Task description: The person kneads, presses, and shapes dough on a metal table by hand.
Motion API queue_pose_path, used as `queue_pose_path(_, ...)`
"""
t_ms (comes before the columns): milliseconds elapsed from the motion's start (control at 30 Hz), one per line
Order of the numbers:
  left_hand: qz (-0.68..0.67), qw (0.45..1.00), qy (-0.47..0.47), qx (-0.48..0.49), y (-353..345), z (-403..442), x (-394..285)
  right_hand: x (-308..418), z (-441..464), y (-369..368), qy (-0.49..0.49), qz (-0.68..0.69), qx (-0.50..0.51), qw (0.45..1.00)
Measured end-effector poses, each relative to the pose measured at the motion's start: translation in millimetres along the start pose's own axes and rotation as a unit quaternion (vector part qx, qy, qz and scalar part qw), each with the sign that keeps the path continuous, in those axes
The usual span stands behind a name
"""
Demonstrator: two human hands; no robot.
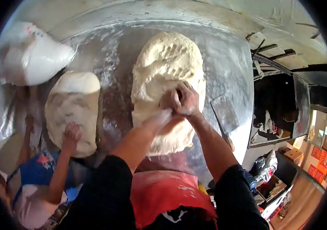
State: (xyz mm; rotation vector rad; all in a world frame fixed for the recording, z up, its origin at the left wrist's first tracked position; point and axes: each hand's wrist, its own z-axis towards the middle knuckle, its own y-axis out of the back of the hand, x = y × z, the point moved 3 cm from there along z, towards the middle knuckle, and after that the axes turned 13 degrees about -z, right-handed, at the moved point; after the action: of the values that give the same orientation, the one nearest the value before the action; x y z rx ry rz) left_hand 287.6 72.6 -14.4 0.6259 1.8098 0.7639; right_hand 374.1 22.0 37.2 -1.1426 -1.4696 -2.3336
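Observation:
A long slab of pale dough (168, 57) lies on the floury metal worktop (113, 88) in front of me, with rows of dents in its far part. My right hand (186, 100) is on the middle of the dough, its fingers curled; what is inside them, if anything, is hidden. Close against it, my left hand (168, 101) presses into the dough, its fingers mostly out of sight. Both wrists meet over the dough. Right of the slab lies a dough scraper (225, 113) with a broad flat blade.
On the left, another person's hand (71, 133) rests on a smaller piece of dough (73, 105). Behind it stands a white sack (33, 55). A dark open cabinet (274, 103) is beyond the worktop's right edge, with boxes and bags lower down.

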Motion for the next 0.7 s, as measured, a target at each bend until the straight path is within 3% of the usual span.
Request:
queue_pose_path(67, -0.028, 0.999, 0.012, 0.038, -1.5, -20.6, -11.4, 21.2, -4.5, 16.8, -0.036, -0.036, 0.033, 0.998)
queue_pose_path(133, -0.116, 0.993, 0.019, 0.023, -51.2, -74.9, -9.7, 37.2, -48.0, 22.2, -0.142, -0.002, 0.189, 0.972)
queue_pose_path(167, -0.169, 0.985, 0.017, 0.011, -99.7, -100.6, 2.4, 40.3, -76.1, 13.7, -0.108, 0.004, 0.157, 0.982)
queue_pose_path(200, -0.068, 0.996, 0.051, 0.012, -64.9, -106.8, -31.5, 39.0, -95.7, 2.8, -0.075, 0.010, 0.122, 0.990)
queue_pose_path(233, -0.101, 0.989, 0.067, 0.079, -64.2, -104.4, -34.2, 35.9, -100.3, 7.0, 0.062, -0.011, 0.053, 0.997)
queue_pose_path(367, -0.152, 0.981, 0.034, 0.112, -68.5, -97.5, -31.6, 22.3, -107.9, -0.8, 0.115, -0.032, 0.029, 0.992)
queue_pose_path(400, -0.083, 0.990, 0.012, 0.110, -63.5, -94.2, -34.1, 27.7, -103.4, -1.0, 0.135, -0.032, 0.016, 0.990)
queue_pose_path(433, -0.100, 0.988, 0.054, 0.108, -58.9, -97.3, -34.5, 29.9, -105.7, -2.7, 0.113, -0.055, 0.015, 0.992)
queue_pose_path(500, -0.014, 0.999, 0.010, -0.043, -71.4, -95.3, -26.8, 32.4, -106.2, -8.9, 0.029, -0.069, 0.037, 0.997)
queue_pose_path(533, 0.029, 0.992, -0.003, -0.120, -78.0, -95.1, -22.5, 43.5, -94.0, -2.0, 0.036, -0.073, 0.036, 0.996)
queue_pose_path(600, -0.251, 0.964, 0.018, -0.084, -35.5, -89.5, -3.6, 73.4, -53.6, 4.6, 0.013, -0.004, 0.139, 0.990)
queue_pose_path(633, -0.354, 0.931, 0.030, -0.086, -8.7, -93.0, 2.8, 95.2, -33.8, 5.5, 0.049, -0.042, 0.176, 0.982)
queue_pose_path(667, -0.383, 0.912, 0.028, -0.145, -8.0, -96.6, 21.1, 99.2, -21.5, -11.5, 0.045, -0.032, 0.158, 0.986)
queue_pose_path(700, -0.345, 0.927, 0.079, -0.124, -7.7, -97.0, 36.3, 93.2, -15.8, -34.3, 0.062, -0.046, 0.153, 0.985)
